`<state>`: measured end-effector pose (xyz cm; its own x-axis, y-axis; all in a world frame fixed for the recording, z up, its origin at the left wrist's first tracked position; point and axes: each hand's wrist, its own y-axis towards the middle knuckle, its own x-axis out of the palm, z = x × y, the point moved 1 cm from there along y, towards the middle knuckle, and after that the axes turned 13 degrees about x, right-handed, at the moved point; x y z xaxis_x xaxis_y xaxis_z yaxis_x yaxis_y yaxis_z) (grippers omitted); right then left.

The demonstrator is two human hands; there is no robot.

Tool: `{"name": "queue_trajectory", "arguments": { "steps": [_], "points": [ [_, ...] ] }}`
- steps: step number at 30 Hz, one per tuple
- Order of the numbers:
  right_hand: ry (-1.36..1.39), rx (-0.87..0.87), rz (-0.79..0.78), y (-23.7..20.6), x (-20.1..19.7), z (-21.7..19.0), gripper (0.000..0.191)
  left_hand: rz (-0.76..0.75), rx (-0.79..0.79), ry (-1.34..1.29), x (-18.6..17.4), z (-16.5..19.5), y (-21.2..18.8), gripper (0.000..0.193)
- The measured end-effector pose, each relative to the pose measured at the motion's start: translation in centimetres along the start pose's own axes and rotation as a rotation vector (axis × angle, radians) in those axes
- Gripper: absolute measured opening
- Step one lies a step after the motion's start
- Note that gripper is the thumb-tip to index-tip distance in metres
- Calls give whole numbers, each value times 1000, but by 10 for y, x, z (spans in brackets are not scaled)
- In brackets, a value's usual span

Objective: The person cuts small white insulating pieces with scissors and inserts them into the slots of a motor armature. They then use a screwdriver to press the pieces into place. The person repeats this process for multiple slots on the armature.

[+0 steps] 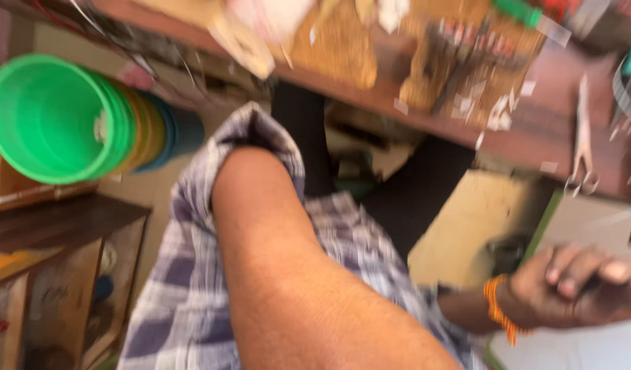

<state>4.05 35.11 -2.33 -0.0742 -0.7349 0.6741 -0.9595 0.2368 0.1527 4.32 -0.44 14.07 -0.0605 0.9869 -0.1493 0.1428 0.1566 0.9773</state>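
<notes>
The frame is blurred and tilted. At the right edge a hand (575,288) with an orange wrist thread (497,305) curls its grip around something thin and pale, too smeared to name; it looks light and slim, best pinched near its end. Which hand this is I cannot tell. A bare forearm (288,274) in a checked sleeve (192,274) fills the near middle. Stacked green bowls (55,116) sit far left.

We see soft, even daylight with no hard shadows or glare. Motion blur smears the whole frame, worst along the top, where the wooden bench (534,130) and its clutter dissolve; the bare forearm (281,274) is soft too.
</notes>
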Motion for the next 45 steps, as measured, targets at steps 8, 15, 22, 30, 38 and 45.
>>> {"name": "queue_trajectory", "arguments": {
  "steps": [8,15,22,30,38,45],
  "points": [
    [-135,114,105,50,-17,50,15,-92,82,-9,-42,-52,-4,53],
    [-199,145,110,31,-6,29,15,-95,114,-19,-28,-76,2,60],
    [-207,179,40,32,17,34,24,-79,107,-40,-15,-79,7,66],
    [-165,231,44,41,42,42,22,-259,-109,-74,-19,-130,-18,73],
    [-206,304,-17,41,43,55,22,-635,-646,-15,31,-196,-173,84],
    [-353,256,-118,44,48,58,14,-498,-636,122,59,-198,-180,49]
  ]
}}
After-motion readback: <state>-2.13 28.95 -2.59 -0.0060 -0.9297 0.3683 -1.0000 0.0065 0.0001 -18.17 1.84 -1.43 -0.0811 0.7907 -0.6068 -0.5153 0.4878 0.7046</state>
